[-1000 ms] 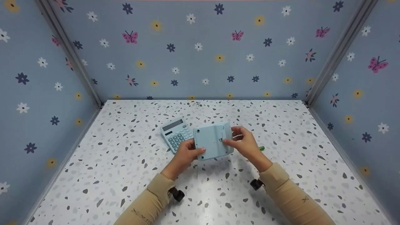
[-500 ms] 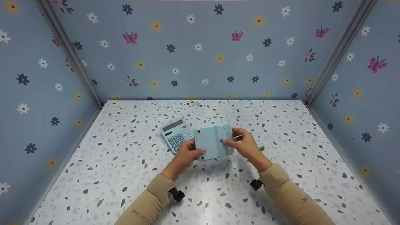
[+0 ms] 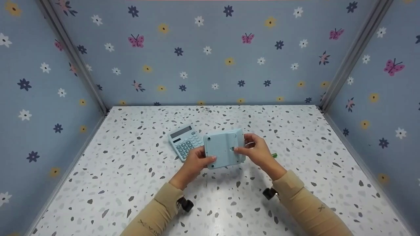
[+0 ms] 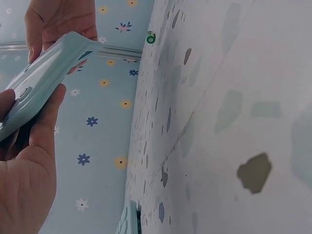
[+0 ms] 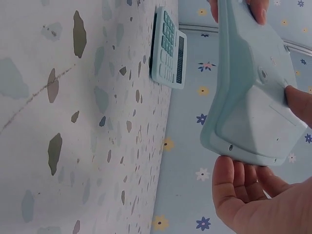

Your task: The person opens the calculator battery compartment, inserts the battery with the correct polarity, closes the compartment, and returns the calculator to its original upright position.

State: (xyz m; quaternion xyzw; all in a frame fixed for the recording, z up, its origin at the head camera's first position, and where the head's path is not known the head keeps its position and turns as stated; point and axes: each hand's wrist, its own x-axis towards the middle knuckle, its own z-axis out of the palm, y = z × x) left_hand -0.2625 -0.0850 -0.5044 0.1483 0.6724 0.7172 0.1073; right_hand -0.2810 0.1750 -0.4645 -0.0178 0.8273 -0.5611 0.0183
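A light blue calculator (image 3: 220, 149) is held up over the table, its back with screws turned toward the head camera. My left hand (image 3: 196, 161) grips its left edge, thumb lying on the back and fingers underneath. At the opposite edge, my right hand (image 3: 257, 151) holds it between curled fingers and a thumb that presses near a small notch in the back. In the right wrist view, the thumb (image 5: 300, 103) rests on the back while the fingers (image 5: 239, 180) support the edge. A second light blue calculator (image 3: 183, 139) lies face up on the table, partly covered by the held one.
A small green cylindrical object (image 3: 274, 155) lies on the table just beyond the right wrist; its round end (image 4: 151, 38) shows in the left wrist view. The speckled white table (image 3: 131, 183) is bounded by flower-patterned walls (image 3: 210, 65) at the back and both sides.
Both hands keep nearly the same hold on the calculator. The right thumb has slid very slightly down along its back.
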